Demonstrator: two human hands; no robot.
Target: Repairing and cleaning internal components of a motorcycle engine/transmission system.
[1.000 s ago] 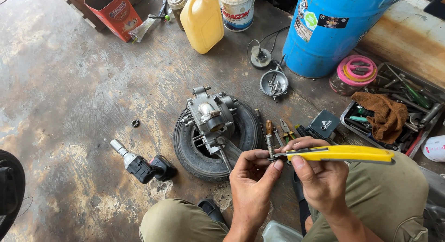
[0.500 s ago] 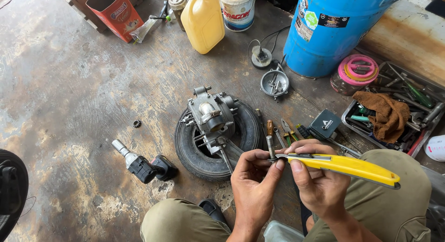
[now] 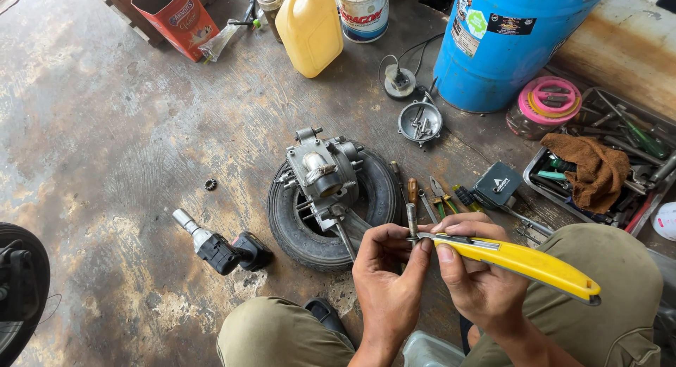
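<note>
Above tyre (image 3: 296, 230): left hand (image 3: 387, 275) pinches metal pin (image 3: 411, 219); right hand (image 3: 479, 282) grips yellow knife (image 3: 521, 261).

Yellow utility knife (image 3: 524, 263) (blade extended) against a small upright metal pin (image 3: 411, 219), above the lap.

hands (image 3: 429, 282) holding yellow utility knife (image 3: 524, 263), small metal rod (image 3: 411, 219)

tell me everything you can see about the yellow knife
The knife is a long utility cutter with a yellow plastic body and a grey metal slider and blade rail. The right hand grips it near the front, handle end pointing right over the knee. Its short blade tip meets a small metal pin pinched upright in the left hand.
</note>
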